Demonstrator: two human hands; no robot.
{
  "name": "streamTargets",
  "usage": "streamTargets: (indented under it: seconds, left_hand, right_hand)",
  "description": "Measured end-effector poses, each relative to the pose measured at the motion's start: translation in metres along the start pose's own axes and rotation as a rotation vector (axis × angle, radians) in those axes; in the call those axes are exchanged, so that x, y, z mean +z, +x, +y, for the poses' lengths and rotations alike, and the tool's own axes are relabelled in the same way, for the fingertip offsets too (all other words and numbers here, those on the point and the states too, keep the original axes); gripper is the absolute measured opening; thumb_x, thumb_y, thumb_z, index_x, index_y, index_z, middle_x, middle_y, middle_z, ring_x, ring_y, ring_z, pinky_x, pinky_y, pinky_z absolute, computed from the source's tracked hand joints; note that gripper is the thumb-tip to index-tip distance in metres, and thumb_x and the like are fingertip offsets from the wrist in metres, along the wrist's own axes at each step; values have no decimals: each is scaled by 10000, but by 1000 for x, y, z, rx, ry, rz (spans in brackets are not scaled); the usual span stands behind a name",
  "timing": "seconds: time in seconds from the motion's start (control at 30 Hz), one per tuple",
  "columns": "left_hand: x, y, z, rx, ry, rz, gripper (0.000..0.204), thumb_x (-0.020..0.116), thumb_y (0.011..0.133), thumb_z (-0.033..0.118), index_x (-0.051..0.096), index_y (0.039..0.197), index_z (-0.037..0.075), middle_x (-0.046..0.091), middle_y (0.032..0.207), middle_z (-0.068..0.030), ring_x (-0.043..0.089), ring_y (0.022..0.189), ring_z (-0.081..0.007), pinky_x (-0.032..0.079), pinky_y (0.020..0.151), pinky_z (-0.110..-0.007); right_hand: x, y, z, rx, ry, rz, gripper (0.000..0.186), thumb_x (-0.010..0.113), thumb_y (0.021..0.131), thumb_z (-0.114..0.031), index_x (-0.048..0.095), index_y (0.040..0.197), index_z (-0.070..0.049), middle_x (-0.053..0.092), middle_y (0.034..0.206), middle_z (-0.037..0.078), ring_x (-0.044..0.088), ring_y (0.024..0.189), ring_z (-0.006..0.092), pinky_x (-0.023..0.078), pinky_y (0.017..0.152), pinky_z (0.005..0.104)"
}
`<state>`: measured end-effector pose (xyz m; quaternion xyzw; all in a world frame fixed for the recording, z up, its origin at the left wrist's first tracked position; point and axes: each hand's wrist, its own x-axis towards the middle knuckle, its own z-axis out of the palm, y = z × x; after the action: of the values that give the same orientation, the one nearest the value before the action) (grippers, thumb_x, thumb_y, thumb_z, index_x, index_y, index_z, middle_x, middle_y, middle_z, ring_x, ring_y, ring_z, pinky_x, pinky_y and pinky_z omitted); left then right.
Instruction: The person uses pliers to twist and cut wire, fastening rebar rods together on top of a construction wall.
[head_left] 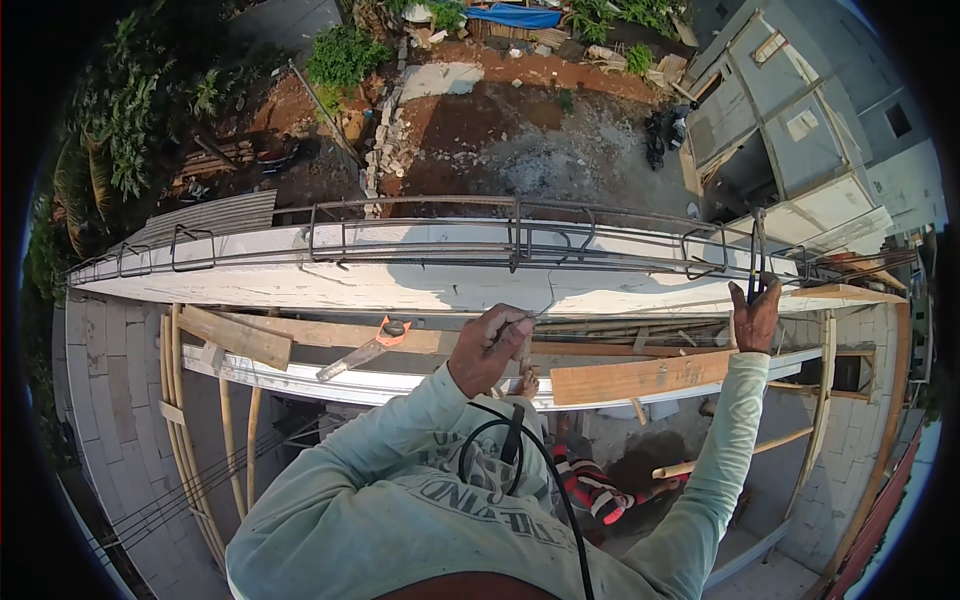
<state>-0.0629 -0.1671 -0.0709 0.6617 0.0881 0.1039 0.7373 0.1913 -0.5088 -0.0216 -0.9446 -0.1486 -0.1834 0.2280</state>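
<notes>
**Head-worn fisheye looks steeply down from above**

The left camera of a side-by-side head pair faces forward and steeply downward. The wearer's shirt (400, 520) fills the near edge, close to the lens; the hands (485, 350) (756, 318) sit mid-view, before a white wall (450, 287) bowed by the wide lens. The yard (540, 135) spreads far beyond, well below.

Rebar cage (516, 235) atop wall (350, 285), wall before both hands, wire (551, 290) between left hand (488, 350) and cage, tool (758, 230) in right hand (755, 318), saw (352, 360) left of left hand, board (640, 378) lower between hands, co-worker (592, 488) below.
</notes>
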Motion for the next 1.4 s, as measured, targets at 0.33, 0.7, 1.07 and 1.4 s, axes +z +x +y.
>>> streamTargets:
  seconds: [0.33,0.7,1.07,1.4]
  left_hand:
    - [0,2,6,-23,-91,-18,213,518,988,203,563,1012,-4,536,692,-19,475,568,-67,393,516,-229]
    - [28,1,-9,-4,-167,-120,256,487,1002,256,554,1040,11,575,745,-45,552,677,-100,466,608,-259]
    - [-36,6,66,630,602,151,245,701,805,121,645,1010,-1,658,1006,-174,640,845,-315,506,733,-375]
    - [-56,61,69,534,1145,120,300,701,797,232,679,1034,49,672,902,-142,625,798,-295,433,719,-380]
  right_hand:
    - [-39,-28,-32,19,-131,290,577,677,871,-372,462,1201,50,544,1103,247,552,1008,377,421,907,449]
    - [47,-151,-245,458,1148,-413,258,550,960,-178,610,1076,44,650,951,107,596,837,163,461,786,279]
    - [65,-141,-249,589,1374,5,228,503,984,-214,552,862,-28,564,762,42,549,609,116,475,534,248]
    - [112,-133,-239,490,1048,-177,155,531,928,-91,554,807,3,412,632,-41,326,595,35,282,506,229]
